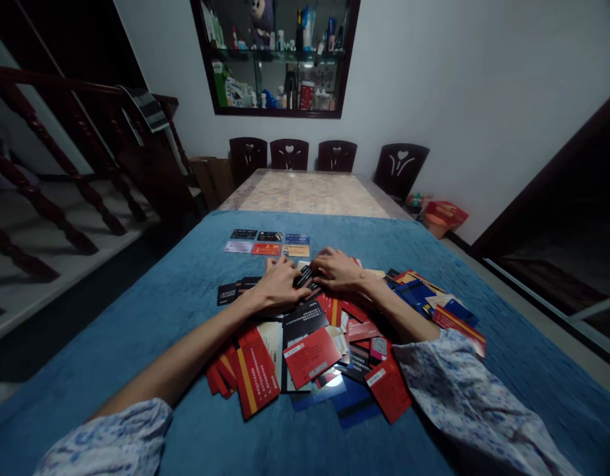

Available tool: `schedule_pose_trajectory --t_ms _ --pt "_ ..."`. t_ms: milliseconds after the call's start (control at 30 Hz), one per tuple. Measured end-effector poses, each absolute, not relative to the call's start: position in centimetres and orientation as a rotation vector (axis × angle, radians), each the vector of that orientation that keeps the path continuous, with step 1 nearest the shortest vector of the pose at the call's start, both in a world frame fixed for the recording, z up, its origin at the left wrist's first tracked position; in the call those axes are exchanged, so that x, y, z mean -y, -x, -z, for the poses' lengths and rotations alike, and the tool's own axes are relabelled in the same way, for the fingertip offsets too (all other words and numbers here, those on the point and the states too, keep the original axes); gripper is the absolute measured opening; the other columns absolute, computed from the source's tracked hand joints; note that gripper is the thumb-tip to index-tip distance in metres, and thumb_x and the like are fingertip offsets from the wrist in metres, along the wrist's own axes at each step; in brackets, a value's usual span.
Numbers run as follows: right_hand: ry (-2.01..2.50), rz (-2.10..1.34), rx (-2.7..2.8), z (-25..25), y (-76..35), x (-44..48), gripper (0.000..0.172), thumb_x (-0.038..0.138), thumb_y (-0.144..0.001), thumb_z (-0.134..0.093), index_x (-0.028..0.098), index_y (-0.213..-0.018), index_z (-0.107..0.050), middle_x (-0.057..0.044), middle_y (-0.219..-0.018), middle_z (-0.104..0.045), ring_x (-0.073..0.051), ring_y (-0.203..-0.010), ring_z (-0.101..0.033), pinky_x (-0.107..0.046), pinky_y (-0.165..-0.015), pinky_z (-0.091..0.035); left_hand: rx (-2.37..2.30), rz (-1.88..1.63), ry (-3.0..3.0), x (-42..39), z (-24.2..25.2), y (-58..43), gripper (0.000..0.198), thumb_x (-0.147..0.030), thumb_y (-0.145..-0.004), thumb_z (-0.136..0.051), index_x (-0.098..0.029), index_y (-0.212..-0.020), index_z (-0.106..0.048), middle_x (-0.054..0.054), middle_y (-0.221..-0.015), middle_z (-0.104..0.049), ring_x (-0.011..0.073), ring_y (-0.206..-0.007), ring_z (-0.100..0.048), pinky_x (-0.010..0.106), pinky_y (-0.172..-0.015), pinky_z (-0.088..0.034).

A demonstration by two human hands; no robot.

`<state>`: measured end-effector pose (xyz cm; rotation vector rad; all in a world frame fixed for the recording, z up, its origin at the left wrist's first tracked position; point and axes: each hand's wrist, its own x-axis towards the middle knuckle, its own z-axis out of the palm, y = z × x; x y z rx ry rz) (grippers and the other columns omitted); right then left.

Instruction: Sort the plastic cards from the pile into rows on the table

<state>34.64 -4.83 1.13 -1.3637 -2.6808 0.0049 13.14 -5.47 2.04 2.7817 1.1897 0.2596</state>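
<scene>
My left hand (pixel 281 283) and my right hand (pixel 334 270) meet over the far side of a loose pile of plastic cards. Between them is a black card (pixel 305 276), tilted, with the curled fingers of both hands at its edges. Some fingertips are hidden behind the hands. Nearer to me in the pile lie a red card (pixel 312 357), a black card with white print (pixel 305 320) and a red card with a yellow stripe (pixel 256 373). Blue cards (pixel 355 400) stick out at the near edge.
Beyond my hands, several cards lie in two neat rows, among them a red card (pixel 266 249) and a white card (pixel 238 246). More cards spread right, including a blue card (pixel 416 293). A blue cloth (pixel 186 317) covers the near table; chairs (pixel 289 155) stand behind.
</scene>
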Motion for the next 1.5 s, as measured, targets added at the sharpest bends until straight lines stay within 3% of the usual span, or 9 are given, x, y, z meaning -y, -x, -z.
schedule_pose_trajectory --t_ms 333,567,800,1033,1267,1500 --pt "1.218 -0.059 2.676 -0.7 -35.4 4.4 0.032 0.04 -0.09 -0.061 0.021 -0.114 -0.072 -0.012 -0.115 -0.069 -0.028 -0.108 -0.051 -0.041 -0.087 -0.04 -1.135 -0.329 -2.793 5.6 -2.1 -13.1 0.027 -0.036 -0.084 -0.057 -0.016 -0.078 -0.075 0.013 -0.092 -0.07 0.0321 -0.104 -0.054 0.052 -0.094 -0.037" --pt "1.158 -0.087 2.636 -0.9 -35.6 4.4 0.027 0.03 -0.09 -0.06 0.021 -0.111 -0.073 -0.011 -0.115 -0.07 -0.026 -0.109 -0.052 -0.04 -0.09 -0.04 -1.123 -0.344 -2.785 5.7 -2.8 -13.0 0.024 -0.029 -0.081 -0.055 -0.017 -0.076 -0.076 0.011 -0.083 -0.072 0.03 -0.095 -0.06 0.049 -0.091 -0.039" --pt "1.085 -0.073 2.546 -1.0 -35.5 4.1 0.025 0.025 -0.095 -0.053 0.021 -0.107 -0.075 -0.01 -0.106 -0.073 -0.024 -0.101 -0.056 -0.038 -0.088 -0.04 -1.146 -0.36 -2.758 4.9 -3.1 -12.6 0.027 -0.023 -0.08 -0.051 -0.018 -0.077 -0.077 0.007 -0.076 -0.074 0.0222 -0.078 -0.063 0.038 -0.083 -0.042" --pt "1.16 -0.006 2.412 -0.5 -34.9 4.3 0.024 0.025 -0.098 -0.052 0.021 -0.104 -0.075 -0.01 -0.097 -0.074 -0.024 -0.097 -0.057 -0.036 -0.085 -0.039 -1.159 -0.441 -2.761 3.4 -3.0 -11.9 0.031 -0.016 -0.078 -0.046 -0.016 -0.074 -0.077 0.007 -0.076 -0.074 0.0193 -0.075 -0.063 0.03 -0.074 -0.045" --pt "1.303 0.011 2.283 -0.3 -34.2 4.7 0.026 0.02 -0.096 -0.052 0.02 -0.117 -0.069 -0.01 -0.099 -0.068 -0.022 -0.093 -0.057 -0.031 -0.082 -0.04 -1.134 -0.532 -2.753 2.6 -2.6 -11.4 0.033 -0.012 -0.079 -0.048 -0.019 -0.087 -0.08 0.007 -0.087 -0.077 0.0208 -0.082 -0.067 0.029 -0.078 -0.049" --pt "1.383 0.104 2.31 -0.7 -33.6 5.3 0.027 0.017 -0.096 -0.05 0.02 -0.117 -0.067 -0.011 -0.097 -0.068 -0.023 -0.09 -0.057 -0.031 -0.078 -0.04 -1.108 -0.731 -2.672 2.2 -1.7 -11.1 0.039 -0.009 -0.082 -0.048 -0.018 -0.111 -0.073 0.008 -0.094 -0.075 0.0219 -0.088 -0.068 0.032 -0.085 -0.051"
